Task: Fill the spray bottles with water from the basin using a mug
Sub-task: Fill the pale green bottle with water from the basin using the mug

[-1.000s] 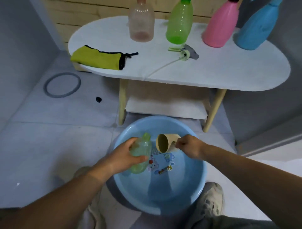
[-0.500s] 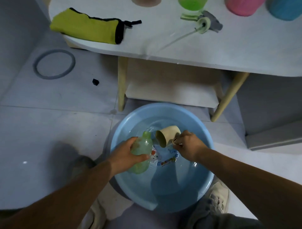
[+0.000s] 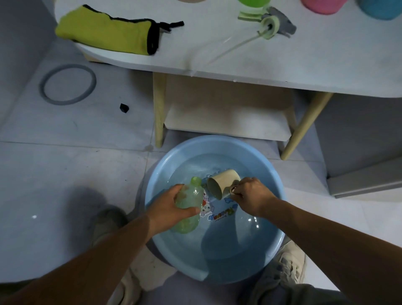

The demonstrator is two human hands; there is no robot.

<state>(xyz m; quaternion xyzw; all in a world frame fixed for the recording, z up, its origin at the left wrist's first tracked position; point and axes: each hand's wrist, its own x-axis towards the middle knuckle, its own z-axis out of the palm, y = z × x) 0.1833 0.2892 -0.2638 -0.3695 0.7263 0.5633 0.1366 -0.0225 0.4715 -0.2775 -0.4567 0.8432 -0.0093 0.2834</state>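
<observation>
One blue basin (image 3: 269, 174) is sitting on the floor with water in it, and everything here is told from that basin. Two hands are working over it. The left hand (image 3: 171, 206) is wrapping its fingers tight around one pale green bottle (image 3: 189, 202), holding it tilted over the water with its open neck pointing up and away. The right hand (image 3: 250, 196) is gripping the handle of one tan mug (image 3: 221, 182), tipping it on its side so its mouth is facing the bottle neck, very close beside it. The mug may be pouring, but the water is too hard to see there. Behind the basin one white table (image 3: 304, 61) is standing on wooden legs. On the table, four more bottle bottoms are peeking in at the top edge: one pale, one green (image 3: 253, 2), one pink (image 3: 322, 5) and one blue (image 3: 380, 8). One spray head (image 3: 272, 24) with a long thin tube is lying near the green one, and one yellow cloth (image 3: 108, 32) is lying far to the left. On the floor, left of the basin, one gray ring (image 3: 67, 84) and one small black bit (image 3: 124, 107) are lying. Two shoes are showing, one on each side of the basin. The arms are covering part of the basin's near rim.
</observation>
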